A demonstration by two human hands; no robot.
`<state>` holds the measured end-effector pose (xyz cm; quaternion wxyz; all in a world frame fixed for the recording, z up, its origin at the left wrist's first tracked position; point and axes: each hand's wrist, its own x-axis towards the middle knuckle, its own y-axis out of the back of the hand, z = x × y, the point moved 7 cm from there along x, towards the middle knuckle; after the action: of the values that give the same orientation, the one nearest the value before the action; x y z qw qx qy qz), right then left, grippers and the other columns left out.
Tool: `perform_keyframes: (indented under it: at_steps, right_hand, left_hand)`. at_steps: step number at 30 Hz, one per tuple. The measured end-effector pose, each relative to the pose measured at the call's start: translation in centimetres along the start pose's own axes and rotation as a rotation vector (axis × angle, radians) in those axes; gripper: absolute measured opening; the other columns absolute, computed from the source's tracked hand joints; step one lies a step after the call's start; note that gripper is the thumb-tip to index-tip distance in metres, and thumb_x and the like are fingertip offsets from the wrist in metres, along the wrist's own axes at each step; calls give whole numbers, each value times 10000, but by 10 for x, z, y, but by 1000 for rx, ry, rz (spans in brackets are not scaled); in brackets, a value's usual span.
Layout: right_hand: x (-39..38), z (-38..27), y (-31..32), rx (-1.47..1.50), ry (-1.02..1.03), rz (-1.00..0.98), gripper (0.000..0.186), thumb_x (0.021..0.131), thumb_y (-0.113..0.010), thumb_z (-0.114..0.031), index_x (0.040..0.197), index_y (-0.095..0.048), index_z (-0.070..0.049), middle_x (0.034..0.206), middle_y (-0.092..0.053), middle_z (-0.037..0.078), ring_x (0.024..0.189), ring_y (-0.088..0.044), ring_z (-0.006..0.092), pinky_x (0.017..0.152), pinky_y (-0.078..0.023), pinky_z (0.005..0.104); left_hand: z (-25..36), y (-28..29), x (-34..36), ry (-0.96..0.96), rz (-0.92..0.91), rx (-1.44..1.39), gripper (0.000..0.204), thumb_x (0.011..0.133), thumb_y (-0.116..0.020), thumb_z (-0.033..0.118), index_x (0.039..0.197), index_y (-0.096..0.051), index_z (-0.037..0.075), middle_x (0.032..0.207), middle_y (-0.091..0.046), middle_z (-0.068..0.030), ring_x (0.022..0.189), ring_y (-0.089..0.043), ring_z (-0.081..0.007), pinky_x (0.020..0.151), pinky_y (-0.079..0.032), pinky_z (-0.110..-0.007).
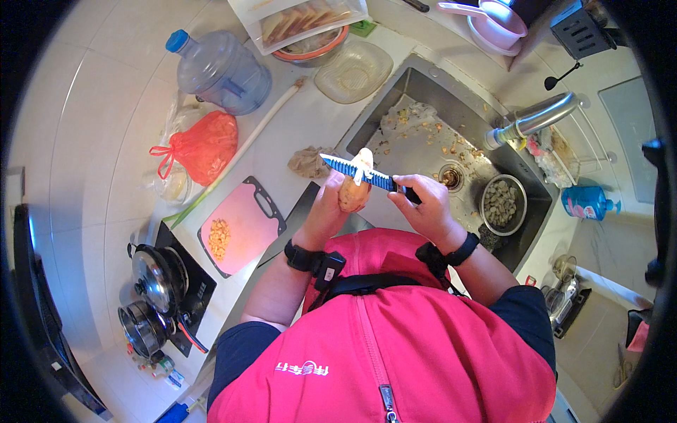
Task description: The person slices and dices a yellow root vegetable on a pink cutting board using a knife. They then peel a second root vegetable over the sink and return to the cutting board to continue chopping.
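A lidded pan [155, 278] is sitting on the black stove [201, 292] at the far left, with a pot [144, 331] standing just beside it. On the pale table [310, 123], a knotted red bag [208, 144] is resting near a blue-capped water jug [226, 74]. A pink cutting board [247, 243] is lying flat, carrying a small heap of chopped yellowish pieces [218, 238], and a long green-and-white stalk [259, 129] is stretching between board and jug. The left hand [326, 211] is closing around a tan vegetable [355, 196], holding it upright in front of the person's chest, near the sink's edge; its top is showing pale flesh. A blue-and-black toothed blade [374, 179] is crossing the vegetable, and the right hand [427, 204] is gripping its black handle. Behind, the steel sink [409, 158] is holding scattered peelings [451, 148]. Farther right, a round metal bowl [525, 204] is standing in the sink, containing greyish pieces [501, 203]. A faucet [543, 116] is reaching over the sink, and a blue pump bottle [585, 203] is standing beyond its right side.
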<state>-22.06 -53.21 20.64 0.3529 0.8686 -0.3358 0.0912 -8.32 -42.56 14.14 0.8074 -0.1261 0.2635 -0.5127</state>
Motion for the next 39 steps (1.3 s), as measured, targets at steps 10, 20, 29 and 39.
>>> perform_keyframes:
  at_steps: [10, 20, 29, 39]
  right_hand:
    - [-13, 80, 9, 46, -518, 67, 209, 874, -719, -203, 1004, -648, -56, 770, -671, 122, 668, -661, 225, 598, -505, 322]
    - [1, 15, 2, 20, -79, 9, 230, 859, -734, -216, 994, -653, -48, 843, -678, 150, 720, -674, 290, 639, -520, 354]
    - [-21, 108, 4, 291, -541, 77, 206, 896, -692, -234, 1018, -631, -80, 724, -669, 102, 634, -656, 212, 582, -487, 329]
    - [-8, 107, 6, -263, -573, -44, 269, 870, -708, -292, 1052, -598, -127, 755, -669, 122, 714, -662, 346, 625, -490, 459]
  left_hand:
    - [9, -4, -6, -121, -82, 7, 523, 965, -439, 458, 1303, -430, 59, 1108, -568, -65, 983, -582, -152, 847, -488, -305]
    - [8, 5, 0, -68, -14, 17, 523, 963, -468, 411, 1312, -442, 21, 1113, -575, -63, 970, -577, -132, 830, -472, -254]
    - [10, 28, -13, -161, 30, 139, 606, 937, -582, 439, 1338, -434, 8, 1162, -582, -61, 1055, -571, -121, 917, -469, -274]
    - [22, 42, -24, -158, 137, 252, 634, 801, -827, 179, 1300, -470, 19, 1179, -578, -58, 1054, -575, -116, 957, -482, -273]
